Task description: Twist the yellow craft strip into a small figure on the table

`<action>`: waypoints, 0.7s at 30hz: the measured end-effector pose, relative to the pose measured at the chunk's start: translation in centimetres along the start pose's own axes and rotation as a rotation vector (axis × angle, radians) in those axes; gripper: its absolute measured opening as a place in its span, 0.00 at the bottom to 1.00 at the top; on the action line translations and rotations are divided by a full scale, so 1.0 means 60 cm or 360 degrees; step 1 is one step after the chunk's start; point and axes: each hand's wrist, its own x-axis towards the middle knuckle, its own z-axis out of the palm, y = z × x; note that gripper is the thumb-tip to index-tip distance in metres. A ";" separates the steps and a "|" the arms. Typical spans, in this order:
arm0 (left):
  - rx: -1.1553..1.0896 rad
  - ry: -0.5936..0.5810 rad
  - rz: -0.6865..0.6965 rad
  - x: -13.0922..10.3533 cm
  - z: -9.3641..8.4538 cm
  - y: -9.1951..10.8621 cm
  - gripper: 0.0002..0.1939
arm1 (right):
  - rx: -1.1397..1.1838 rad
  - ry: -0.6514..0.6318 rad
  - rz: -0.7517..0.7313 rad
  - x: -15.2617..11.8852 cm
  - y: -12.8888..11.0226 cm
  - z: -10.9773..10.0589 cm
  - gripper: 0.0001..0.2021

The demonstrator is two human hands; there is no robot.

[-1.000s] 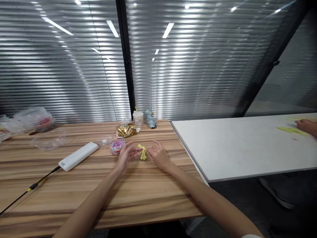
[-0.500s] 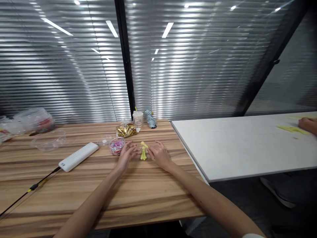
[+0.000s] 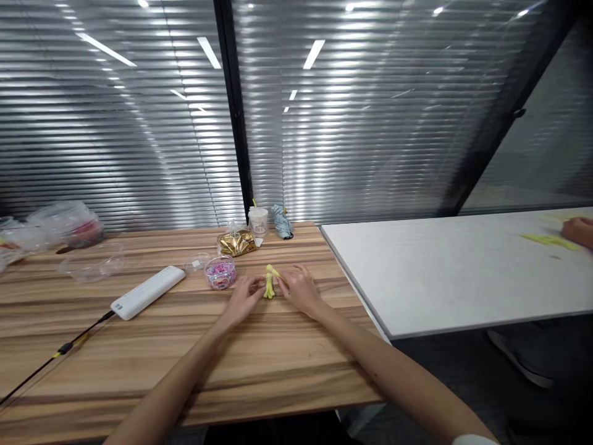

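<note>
A small yellow fuzzy figure point(image 3: 269, 288), seemingly of bent pipe cleaner, is on the wooden table between my hands. My left hand point(image 3: 244, 296) is closed at its left side, with thumb and fingertips gripping it. From the right, my right hand point(image 3: 299, 289) pinches the yellow arm-like strand at the figure's upper end. The fingers partly hide both contact spots. Just left of my left hand stands a clear round tub point(image 3: 220, 273) full of small pink and purple pieces.
Behind the tub lie a gold foil packet point(image 3: 236, 243), a white cup point(image 3: 258, 221) and a crumpled blue-grey wrapper point(image 3: 282, 222). A white power bank point(image 3: 148, 292) with a cable lies left, near clear plastic containers point(image 3: 65, 224). Another person's hand point(image 3: 579, 232) is beside yellow strips point(image 3: 551, 240) on the white table point(image 3: 445, 278).
My left hand has moved right from beside the tub and closed on the yellow figure. My right hand keeps its pinch, almost in place.
</note>
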 end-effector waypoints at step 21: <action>0.0057 -0.0233 0.0242 -0.010 0.006 -0.006 0.18 | -0.0076 -0.0119 0.0225 0.002 0.001 -0.003 0.13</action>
